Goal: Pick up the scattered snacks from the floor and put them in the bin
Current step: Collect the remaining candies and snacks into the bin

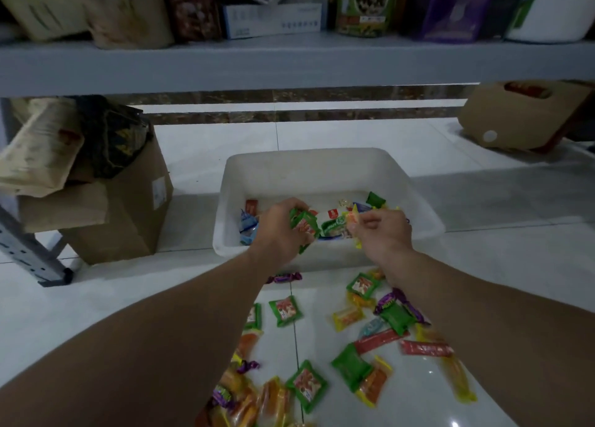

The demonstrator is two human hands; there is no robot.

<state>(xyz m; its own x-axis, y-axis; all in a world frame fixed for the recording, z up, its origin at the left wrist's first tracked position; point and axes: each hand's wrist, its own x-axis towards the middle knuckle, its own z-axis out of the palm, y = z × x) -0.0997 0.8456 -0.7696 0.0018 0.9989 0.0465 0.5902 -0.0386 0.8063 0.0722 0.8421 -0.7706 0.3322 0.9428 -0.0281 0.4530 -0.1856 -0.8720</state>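
Note:
A white plastic bin (pixel 325 165) stands on the tiled floor in front of me, with several wrapped snacks lying inside it. Over its near side, my left hand (pixel 280 233) grips green snack packets (pixel 304 225). My right hand (pixel 383 233) pinches a yellow-orange wrapped snack (pixel 351 222) beside them. Between my forearms, several scattered snacks (pixel 309 384) lie on the floor: green packets, red sticks, yellow and purple wrappers.
A cardboard box (pixel 128 220) with paper bags on top stands left of the bin, next to a grey shelf leg (pixel 29 249). A grey shelf (pixel 289 62) loaded with packages hangs overhead. A brown box (pixel 521 117) lies at the far right.

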